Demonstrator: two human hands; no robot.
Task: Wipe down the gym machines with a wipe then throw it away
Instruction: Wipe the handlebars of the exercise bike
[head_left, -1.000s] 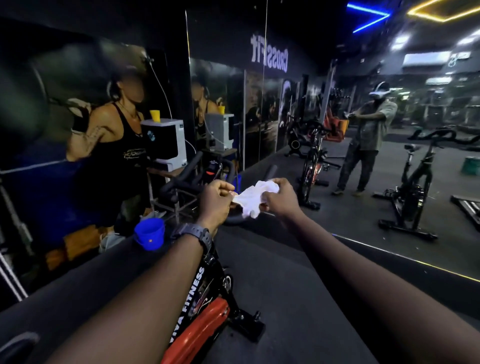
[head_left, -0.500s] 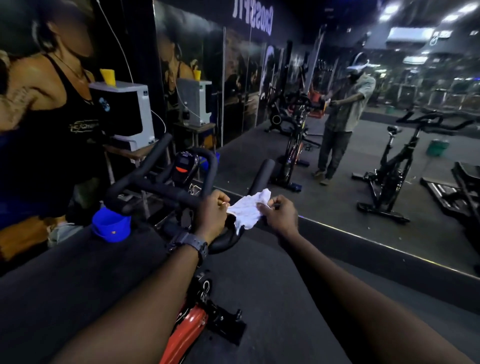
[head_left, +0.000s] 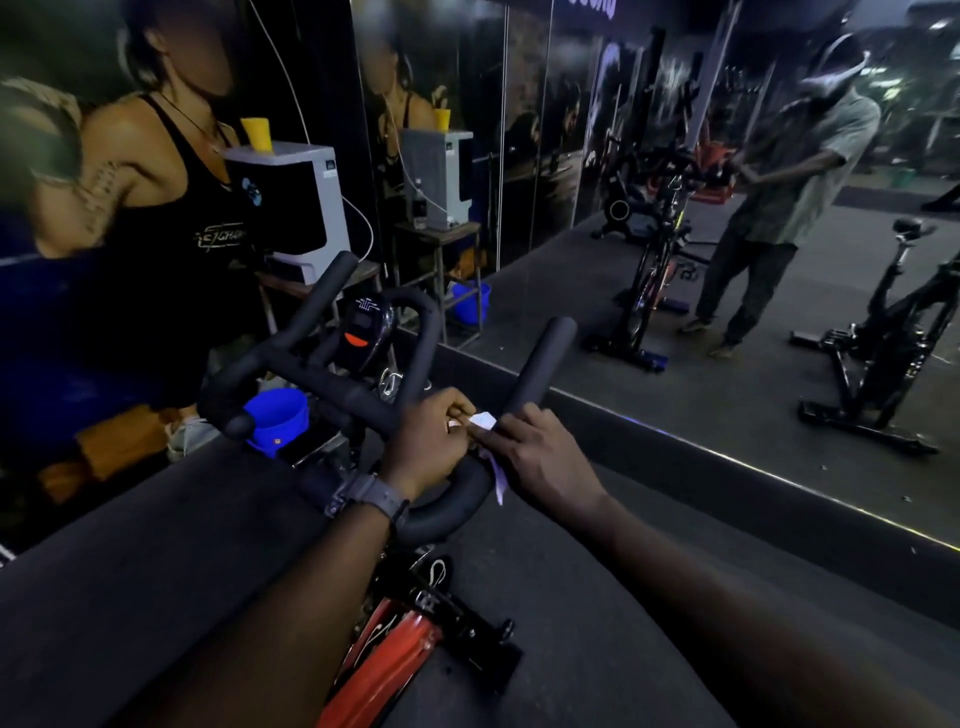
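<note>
Far left: wall mural (head_left: 130, 208) of an athlete, a white appliance (head_left: 291, 208) on a small bench (head_left: 311, 283) before it, yellow cup (head_left: 256, 134) on top. Below, a blue bucket (head_left: 275, 418) on the floor, just behind the left end of the exercise bike handlebar (head_left: 332, 387). Small console (head_left: 366, 325) sits at the handlebar centre.

Left hand (head_left: 428, 441), grey watch (head_left: 371, 496) on its wrist, has its grip curled over the near curve of the bar, thumb and fingertips pinching the white wipe (head_left: 483, 421). Wipe lies against the bar between both hands, a strip of it hanging below the curve. Right hand (head_left: 540, 457) lies over the wipe and the base of the right upright horn, fingers bent round it, grip grasping the wipe.

Below: red bike frame (head_left: 395, 654).

Right: mirror wall (head_left: 727, 260) with reflected bikes and a standing person.
</note>
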